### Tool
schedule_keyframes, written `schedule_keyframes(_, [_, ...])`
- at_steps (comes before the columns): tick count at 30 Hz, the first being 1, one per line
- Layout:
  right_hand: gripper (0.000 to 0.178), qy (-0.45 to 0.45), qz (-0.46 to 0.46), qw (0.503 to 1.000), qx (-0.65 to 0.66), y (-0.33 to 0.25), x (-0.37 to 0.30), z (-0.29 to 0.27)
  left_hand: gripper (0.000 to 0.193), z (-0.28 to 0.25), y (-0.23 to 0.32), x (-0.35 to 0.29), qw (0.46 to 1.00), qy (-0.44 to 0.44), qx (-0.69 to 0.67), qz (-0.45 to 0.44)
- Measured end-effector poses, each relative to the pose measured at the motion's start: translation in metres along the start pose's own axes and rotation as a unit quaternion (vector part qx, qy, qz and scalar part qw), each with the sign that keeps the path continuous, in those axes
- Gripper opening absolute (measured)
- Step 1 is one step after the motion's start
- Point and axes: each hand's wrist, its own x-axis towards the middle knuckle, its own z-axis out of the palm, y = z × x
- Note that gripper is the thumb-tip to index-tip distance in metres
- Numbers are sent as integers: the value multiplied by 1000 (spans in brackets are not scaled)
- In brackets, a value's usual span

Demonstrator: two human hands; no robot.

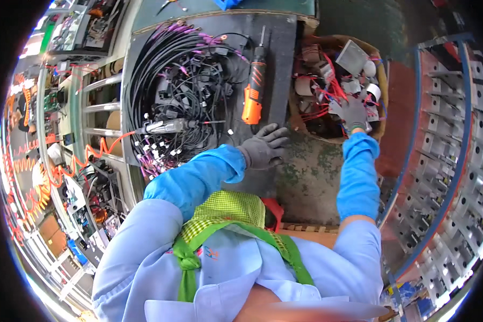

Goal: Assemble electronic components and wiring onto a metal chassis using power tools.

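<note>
My left hand, in a grey glove, rests open with fingers spread near the right edge of the dark work table. Just beyond it lies an orange and black power screwdriver, its bit pointing away from me. My right hand, gloved too, reaches down into a cardboard box right of the table. Red wires and white and grey parts lie around its fingers. The fingertips merge with these parts, so whether they grip anything is unclear.
A large bundle of black cables with purple ends covers the table's left side. A grey pneumatic screwdriver on an orange coiled hose lies across it. Blue-edged racks with metal brackets stand to the right.
</note>
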Motion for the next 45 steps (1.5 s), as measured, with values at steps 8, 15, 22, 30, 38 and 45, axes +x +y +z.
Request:
schedule_keyframes(8, [19, 277, -78, 926, 243, 11, -58, -107, 31, -3, -2, 6, 999, -15, -16, 27])
schedule_keyframes(15, [12, 452, -72, 675, 579, -83, -136, -306, 43, -4, -4, 8, 996, -86, 9, 10])
schedule_keyframes(22, [27, 148, -200, 686, 684, -131, -146, -347, 53, -40, 10, 32, 984, -152, -58, -76])
schedule_keyframes(30, [31, 131, -298, 818, 475, -250, -225, -403, 56, -351, 121, 30, 850, 483, -114, 176])
schedule_keyframes(38, [31, -22, -337, 891, 304, -436, -360, -421, 45, -470, 141, -103, 947, 260, -64, 176])
schedule_keyframes(45, [33, 100, -456, 778, 421, -553, -361, -295, 31, -546, 217, -327, 937, 346, 1, 35])
